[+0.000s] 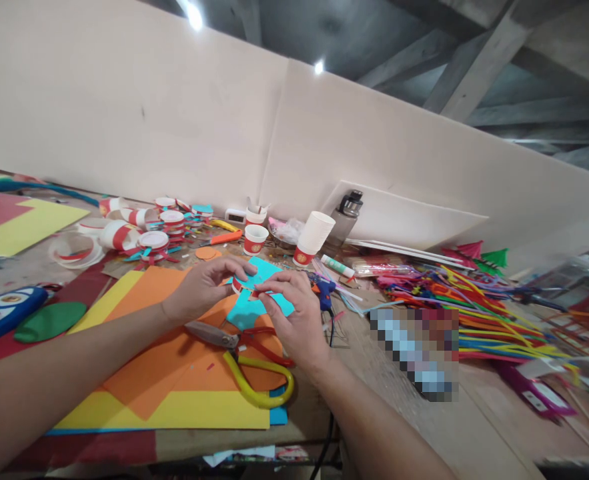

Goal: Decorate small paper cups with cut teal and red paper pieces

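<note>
My left hand (209, 283) and my right hand (294, 313) meet over the coloured sheets. Between them is a small red and white cup piece (237, 285), gripped by the fingers of my left hand. The fingertips of my right hand are pinched at its right side, on something small and reddish that I cannot make out. Turquoise paper (247, 310) lies beneath and behind the fingers. Just below the hands, scissors (259, 360) with yellow and red handles rest on orange sheets (149, 333) and yellow sheets (214, 410).
Paper cups (255, 239), a tall cup stack (317, 233) and a bottle (345, 217) stand behind. Cut cup pieces (153, 243) are at the left, near a green oval (51, 321). Pipe cleaners (474, 307) and a blue glue gun (325, 290) lie at the right.
</note>
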{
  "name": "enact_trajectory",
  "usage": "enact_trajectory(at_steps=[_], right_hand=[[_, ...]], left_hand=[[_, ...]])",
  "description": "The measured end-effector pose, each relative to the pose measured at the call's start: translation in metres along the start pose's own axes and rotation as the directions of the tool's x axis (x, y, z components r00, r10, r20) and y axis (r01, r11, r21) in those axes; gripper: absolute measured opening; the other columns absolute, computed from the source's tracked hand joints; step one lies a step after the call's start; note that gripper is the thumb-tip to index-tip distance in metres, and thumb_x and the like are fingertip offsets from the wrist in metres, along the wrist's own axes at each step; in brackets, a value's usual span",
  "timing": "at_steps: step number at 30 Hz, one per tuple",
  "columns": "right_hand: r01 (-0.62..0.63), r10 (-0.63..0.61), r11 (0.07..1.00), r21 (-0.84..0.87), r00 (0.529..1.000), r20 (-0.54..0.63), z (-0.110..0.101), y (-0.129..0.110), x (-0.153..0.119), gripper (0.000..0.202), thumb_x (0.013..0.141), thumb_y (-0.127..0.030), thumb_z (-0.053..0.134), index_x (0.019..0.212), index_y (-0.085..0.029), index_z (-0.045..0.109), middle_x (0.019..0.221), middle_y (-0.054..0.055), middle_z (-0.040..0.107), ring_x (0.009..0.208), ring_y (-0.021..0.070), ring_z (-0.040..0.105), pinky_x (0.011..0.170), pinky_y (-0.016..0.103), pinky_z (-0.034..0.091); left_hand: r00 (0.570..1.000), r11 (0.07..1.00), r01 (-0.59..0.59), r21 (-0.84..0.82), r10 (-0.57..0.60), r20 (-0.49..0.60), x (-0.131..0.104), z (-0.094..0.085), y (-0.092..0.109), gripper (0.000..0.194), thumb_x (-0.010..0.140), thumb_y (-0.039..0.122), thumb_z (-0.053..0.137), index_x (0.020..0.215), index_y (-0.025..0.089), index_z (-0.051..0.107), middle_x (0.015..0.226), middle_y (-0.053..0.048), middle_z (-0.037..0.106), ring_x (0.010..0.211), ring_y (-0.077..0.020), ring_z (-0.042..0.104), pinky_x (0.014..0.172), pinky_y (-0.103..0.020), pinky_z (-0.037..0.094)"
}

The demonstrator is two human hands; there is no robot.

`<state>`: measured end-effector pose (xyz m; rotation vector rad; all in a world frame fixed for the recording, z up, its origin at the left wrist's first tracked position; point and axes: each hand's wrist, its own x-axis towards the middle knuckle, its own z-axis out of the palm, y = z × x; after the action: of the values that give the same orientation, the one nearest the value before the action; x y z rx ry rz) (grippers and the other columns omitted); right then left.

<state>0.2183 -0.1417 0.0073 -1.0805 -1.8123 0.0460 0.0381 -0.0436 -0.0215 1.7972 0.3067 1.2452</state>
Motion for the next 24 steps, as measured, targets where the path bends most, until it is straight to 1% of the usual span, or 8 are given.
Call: enact_trajectory(at_steps=[4, 7, 9, 11, 14, 17, 20, 24], right_hand=[[0.011, -0.011, 1.0, -0.013, 1.0, 0.01, 0.0, 0.001, 0.0, 0.013, 0.09, -0.024, 0.058, 0.095, -0.025, 0.069, 0.096, 0.004, 0.064, 0.096, 0.0188, 0.057, 0.088, 0.038, 0.043], [-0.004, 0.004, 1.0, -0.004, 1.0, 0.01, 0.0, 0.001, 0.001, 0.012, 0.09, -0.025, 0.058, 0.092, -0.024, 0.069, 0.095, 0.004, 0.065, 0.097, 0.019, 0.057, 0.088, 0.038, 0.043], [-0.046, 0.046, 0.999, 0.023, 0.999, 0.008, 0.0, 0.001, 0.001, 0.012, 0.089, -0.025, 0.058, 0.09, -0.024, 0.07, 0.094, 0.004, 0.066, 0.097, 0.0188, 0.057, 0.088, 0.037, 0.043], [-0.123, 0.123, 0.989, 0.079, 0.992, 0.005, 0.0, 0.002, 0.002, 0.011, 0.088, -0.026, 0.059, 0.088, -0.024, 0.07, 0.094, 0.003, 0.067, 0.097, 0.0184, 0.058, 0.088, 0.036, 0.043], [-0.294, 0.296, 0.935, 0.198, 0.955, 0.017, 0.002, 0.005, 0.003, 0.01, 0.085, -0.026, 0.061, 0.09, -0.023, 0.069, 0.093, 0.002, 0.068, 0.091, 0.0174, 0.059, 0.082, 0.033, 0.045], [-0.437, 0.437, 0.85, 0.294, 0.897, 0.068, 0.004, 0.01, 0.005, 0.022, 0.082, -0.029, 0.063, 0.103, -0.023, 0.065, 0.097, 0.003, 0.068, 0.086, 0.0163, 0.06, 0.076, 0.031, 0.046], [-0.491, 0.494, 0.798, 0.349, 0.865, 0.088, 0.006, 0.016, 0.004, 0.027, 0.079, -0.034, 0.065, 0.102, -0.021, 0.064, 0.1, 0.004, 0.068, 0.086, 0.0165, 0.06, 0.075, 0.03, 0.046], [-0.523, 0.533, 0.73, 0.44, 0.839, 0.114, 0.007, 0.02, 0.004, 0.023, 0.081, -0.039, 0.061, 0.094, -0.02, 0.065, 0.094, 0.003, 0.067, 0.08, 0.015, 0.058, 0.073, 0.029, 0.046]], left_hand=[[1.0, 1.0, 0.011, -0.029, -0.011, 0.009, 0.0, -0.001, -0.002, 0.008, 0.075, 0.02, 0.072, 0.082, 0.017, 0.067, 0.101, -0.01, 0.071, 0.099, -0.0207, 0.066, 0.088, -0.036, 0.052], [0.999, 0.998, 0.046, -0.05, -0.046, 0.012, -0.001, -0.001, -0.004, 0.009, 0.075, 0.021, 0.072, 0.082, 0.017, 0.066, 0.099, -0.009, 0.071, 0.098, -0.0203, 0.066, 0.087, -0.035, 0.052], [0.996, 0.994, 0.086, -0.064, -0.085, 0.013, -0.001, 0.0, -0.004, 0.013, 0.074, 0.024, 0.074, 0.082, 0.017, 0.066, 0.097, -0.008, 0.071, 0.096, -0.0204, 0.067, 0.086, -0.035, 0.053], [0.988, 0.984, 0.156, -0.081, -0.156, 0.014, -0.001, 0.003, -0.004, 0.018, 0.072, 0.027, 0.076, 0.083, 0.016, 0.065, 0.093, -0.007, 0.071, 0.091, -0.0197, 0.067, 0.082, -0.034, 0.054], [0.952, 0.945, 0.305, -0.12, -0.306, 0.01, -0.001, 0.007, 0.0, 0.026, 0.069, 0.029, 0.078, 0.084, 0.016, 0.062, 0.083, -0.003, 0.07, 0.078, -0.017, 0.067, 0.074, -0.031, 0.055], [0.92, 0.91, 0.385, -0.155, -0.391, -0.012, -0.001, 0.01, 0.002, 0.03, 0.066, 0.029, 0.08, 0.085, 0.016, 0.06, 0.077, 0.0, 0.067, 0.068, -0.0135, 0.064, 0.064, -0.027, 0.053], [0.912, 0.899, 0.401, -0.176, -0.409, -0.012, -0.001, 0.011, 0.0, 0.031, 0.067, 0.03, 0.08, 0.087, 0.016, 0.061, 0.079, -0.001, 0.067, 0.063, -0.0118, 0.061, 0.057, -0.024, 0.051], [0.901, 0.885, 0.424, -0.192, -0.434, -0.01, -0.001, 0.011, -0.002, 0.031, 0.067, 0.031, 0.079, 0.089, 0.016, 0.062, 0.081, -0.002, 0.068, 0.063, -0.0118, 0.06, 0.054, -0.023, 0.05]])
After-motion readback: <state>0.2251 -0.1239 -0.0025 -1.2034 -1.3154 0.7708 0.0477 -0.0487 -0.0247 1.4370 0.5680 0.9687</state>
